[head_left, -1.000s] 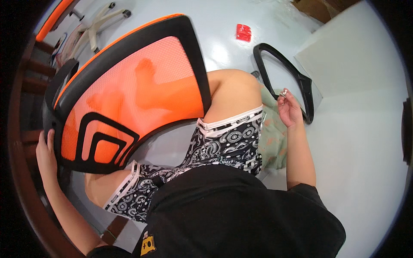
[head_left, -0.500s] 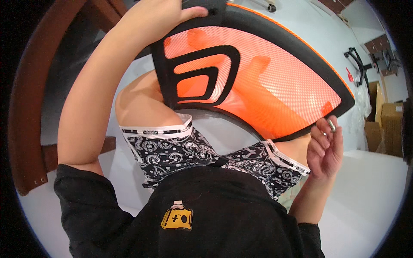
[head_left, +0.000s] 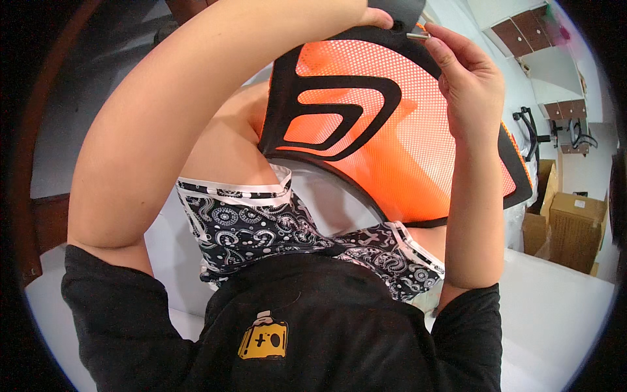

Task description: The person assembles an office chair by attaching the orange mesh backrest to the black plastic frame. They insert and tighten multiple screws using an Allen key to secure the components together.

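A mesh chair back, orange with a black frame and a black looped lumbar support, leans across my bare legs. My left hand grips the black bracket at its top edge. The thumb lies on the bracket beside a dark round hole; the other fingers are hidden. At the upper right, my right hand pinches a short silver bolt between thumb and fingertips. The bolt points left, close to the hole. I cannot tell whether it touches the bracket.
Cardboard boxes stand at the right by some clear plastic wrap. Behind them are a black chair base and brown-and-white cabinets. Dark brown wooden furniture runs along the left.
My right hand has risen from the chair back's lower right corner to its top, carrying the bolt. My left hand and the chair back's top have shifted rightward in view.
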`<control>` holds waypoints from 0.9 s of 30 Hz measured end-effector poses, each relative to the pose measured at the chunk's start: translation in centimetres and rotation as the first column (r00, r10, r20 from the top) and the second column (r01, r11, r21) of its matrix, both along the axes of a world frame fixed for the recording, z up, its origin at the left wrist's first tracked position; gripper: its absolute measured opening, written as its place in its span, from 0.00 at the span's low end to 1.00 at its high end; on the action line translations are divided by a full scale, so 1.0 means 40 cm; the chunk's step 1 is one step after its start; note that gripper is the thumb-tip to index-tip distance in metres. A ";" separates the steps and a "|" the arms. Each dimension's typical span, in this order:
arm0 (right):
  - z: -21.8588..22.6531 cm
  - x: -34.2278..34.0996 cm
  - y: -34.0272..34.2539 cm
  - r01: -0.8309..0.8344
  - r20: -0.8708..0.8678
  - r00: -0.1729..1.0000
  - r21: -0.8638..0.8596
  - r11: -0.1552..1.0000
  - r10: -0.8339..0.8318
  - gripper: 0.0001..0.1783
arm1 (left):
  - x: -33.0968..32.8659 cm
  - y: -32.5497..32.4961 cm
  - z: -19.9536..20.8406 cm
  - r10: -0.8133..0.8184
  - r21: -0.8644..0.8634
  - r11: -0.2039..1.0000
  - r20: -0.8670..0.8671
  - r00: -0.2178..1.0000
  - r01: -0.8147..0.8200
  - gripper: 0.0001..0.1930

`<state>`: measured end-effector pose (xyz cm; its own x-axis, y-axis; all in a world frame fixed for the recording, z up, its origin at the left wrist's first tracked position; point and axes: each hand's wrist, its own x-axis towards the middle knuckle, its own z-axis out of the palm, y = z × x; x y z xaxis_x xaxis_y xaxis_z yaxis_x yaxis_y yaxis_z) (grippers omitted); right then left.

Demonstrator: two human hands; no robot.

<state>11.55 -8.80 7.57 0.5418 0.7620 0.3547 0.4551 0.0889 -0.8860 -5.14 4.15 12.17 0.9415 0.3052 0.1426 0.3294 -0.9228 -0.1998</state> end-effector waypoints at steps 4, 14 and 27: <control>-0.017 0.002 0.023 0.022 0.075 0.997 -0.002 1.000 -0.021 0.12 | 0.007 0.023 -0.013 -0.102 0.053 0.993 -0.047 0.994 0.105 0.14; 0.002 -0.003 0.034 0.040 0.578 0.815 0.018 0.999 -0.043 0.11 | 0.010 0.003 0.027 -0.008 -0.098 0.995 -0.085 0.996 -0.001 0.15; 0.018 -0.025 0.045 -0.009 0.837 0.546 0.056 0.998 -0.042 0.08 | 0.012 0.005 0.059 -0.009 -0.221 0.974 -0.247 0.969 -0.047 0.13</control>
